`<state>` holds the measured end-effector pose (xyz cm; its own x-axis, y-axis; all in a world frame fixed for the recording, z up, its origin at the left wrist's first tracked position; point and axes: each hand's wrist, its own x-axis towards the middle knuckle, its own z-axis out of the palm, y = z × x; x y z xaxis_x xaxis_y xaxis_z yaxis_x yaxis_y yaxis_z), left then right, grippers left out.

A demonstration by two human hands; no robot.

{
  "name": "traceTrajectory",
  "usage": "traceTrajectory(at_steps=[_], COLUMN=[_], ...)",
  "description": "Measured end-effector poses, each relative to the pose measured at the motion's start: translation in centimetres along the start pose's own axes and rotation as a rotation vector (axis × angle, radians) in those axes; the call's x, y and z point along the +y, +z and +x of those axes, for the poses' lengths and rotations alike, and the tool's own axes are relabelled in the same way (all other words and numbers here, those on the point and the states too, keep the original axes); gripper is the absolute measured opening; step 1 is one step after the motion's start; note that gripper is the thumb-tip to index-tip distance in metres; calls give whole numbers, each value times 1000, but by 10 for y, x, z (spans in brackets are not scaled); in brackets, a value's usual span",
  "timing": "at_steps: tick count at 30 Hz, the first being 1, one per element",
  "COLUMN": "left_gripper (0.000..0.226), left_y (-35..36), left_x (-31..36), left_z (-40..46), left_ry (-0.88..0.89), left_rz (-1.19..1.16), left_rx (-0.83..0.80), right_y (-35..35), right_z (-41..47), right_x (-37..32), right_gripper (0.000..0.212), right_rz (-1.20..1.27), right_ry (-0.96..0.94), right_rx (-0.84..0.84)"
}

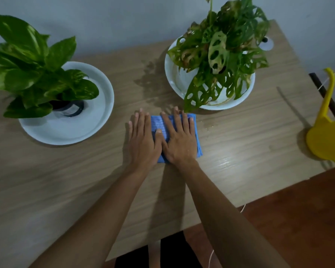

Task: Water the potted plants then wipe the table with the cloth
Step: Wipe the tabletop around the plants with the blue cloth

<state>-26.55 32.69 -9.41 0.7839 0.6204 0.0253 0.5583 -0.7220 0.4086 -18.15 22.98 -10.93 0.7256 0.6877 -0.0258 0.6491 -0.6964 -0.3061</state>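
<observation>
A folded blue cloth (194, 126) lies flat on the wooden table (85, 180), between the two plants. My left hand (142, 138) and my right hand (179, 137) both press down on it, palms flat, fingers stretched out, thumbs touching. A broad-leaved plant (33, 70) stands in a white saucer (97, 117) at the left. A plant with holed leaves (222, 53) stands in a white saucer (174, 74) at the back right; one leaf hangs just above the cloth's far corner.
A yellow watering can (327, 136) sits at the table's right edge, its spout pointing up. A damp patch (151, 78) darkens the wood between the saucers. A small white disc (266, 43) lies at the back right corner. A wall runs behind the table.
</observation>
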Motion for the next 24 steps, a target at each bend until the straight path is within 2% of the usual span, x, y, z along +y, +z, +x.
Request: traceTrajectory(at_steps=[2, 6, 11, 14, 17, 19, 24], left_gripper=[73, 74, 66, 57, 55, 58, 66], left_y=[6, 12, 6, -2, -2, 1, 2], left_x=[0, 0, -4, -17, -29, -28, -29], left_z=[3, 1, 4, 6, 6, 9, 13], left_ry=[-17, -14, -27, 31, 110, 54, 1], left_rz=[38, 81, -94, -192, 0, 110, 196], left_rx=[-24, 1, 75, 130, 103, 38, -57], right_y=[0, 11, 11, 8, 8, 7, 4], right_z=[2, -9, -22, -19, -17, -14, -9], right_x=[4, 5, -6, -3, 1, 4, 14], right_gripper=[64, 50, 58, 62, 63, 63, 62], right_rz=[6, 86, 86, -5, -42, -44, -37], right_ry=[-16, -142, -42, -48, -63, -68, -62], right_rx=[43, 283, 66, 23, 44, 43, 40])
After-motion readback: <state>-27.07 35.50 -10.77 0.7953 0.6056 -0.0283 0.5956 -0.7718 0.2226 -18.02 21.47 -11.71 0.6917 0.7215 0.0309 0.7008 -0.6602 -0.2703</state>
